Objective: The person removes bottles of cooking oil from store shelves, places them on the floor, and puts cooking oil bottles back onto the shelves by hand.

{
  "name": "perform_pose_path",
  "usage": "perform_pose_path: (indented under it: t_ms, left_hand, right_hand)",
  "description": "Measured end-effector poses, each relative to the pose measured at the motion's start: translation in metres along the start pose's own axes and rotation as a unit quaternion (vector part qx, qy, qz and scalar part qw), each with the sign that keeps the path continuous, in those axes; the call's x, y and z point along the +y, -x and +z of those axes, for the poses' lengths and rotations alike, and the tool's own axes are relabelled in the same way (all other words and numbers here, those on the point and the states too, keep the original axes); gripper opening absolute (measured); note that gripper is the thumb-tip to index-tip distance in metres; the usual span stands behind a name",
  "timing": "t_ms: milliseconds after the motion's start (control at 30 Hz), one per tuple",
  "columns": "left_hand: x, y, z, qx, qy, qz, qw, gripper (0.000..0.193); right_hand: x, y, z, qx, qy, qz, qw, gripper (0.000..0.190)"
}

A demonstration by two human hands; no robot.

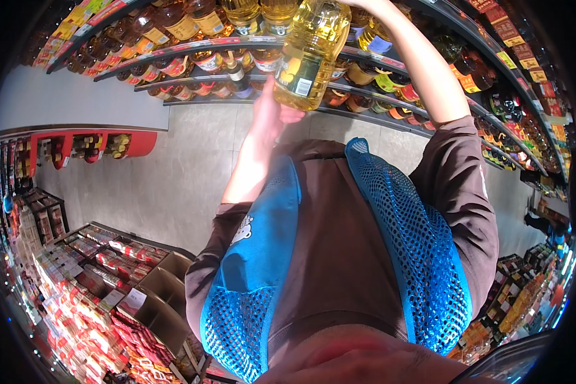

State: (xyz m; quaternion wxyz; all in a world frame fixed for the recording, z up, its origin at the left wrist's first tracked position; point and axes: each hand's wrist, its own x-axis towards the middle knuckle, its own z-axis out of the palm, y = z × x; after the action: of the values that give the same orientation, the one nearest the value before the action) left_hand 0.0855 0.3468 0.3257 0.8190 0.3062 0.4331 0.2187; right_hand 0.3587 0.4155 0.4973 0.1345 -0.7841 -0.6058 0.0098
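A large clear plastic bottle of golden cooking oil is held up before the shelves, its dark green and yellow label and barcode facing me. At its lower left side, my left hand supports it near the base, with the fingers partly behind and under it. My right hand is at the bottle's top; the picture's upper edge cuts off most of that hand and the bottle's neck. Just behind, similar oil bottles stand on an upper shelf. A slim dark bottle stands beyond my left hand.
Curved by the lens, tiered shelves of oil bottles span the front and right. A red display rack juts out at the left above the grey floor. Behind me on the left are packaged goods and open cardboard boxes. Another person is at far right.
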Motion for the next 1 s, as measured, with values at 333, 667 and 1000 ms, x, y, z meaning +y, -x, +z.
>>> perform_pose_path:
  t_ms: [333,667,1000]
  left_hand:
    - [0.003,0.008,-0.005,0.005,-0.019,0.018,1.000,0.063]
    - [0.034,0.018,-0.004,0.035,-0.093,0.048,0.994,0.067]
    - [-0.002,-0.043,-0.003,-0.138,-0.053,0.013,0.989,0.074]
  right_hand:
    - [-0.001,0.002,-0.006,-0.048,0.012,-0.012,0.999,0.055]
    - [0.038,0.004,0.009,-0.017,-0.043,0.063,0.997,0.055]
    - [0.020,0.048,-0.022,0.105,-0.174,-0.064,0.977,0.037]
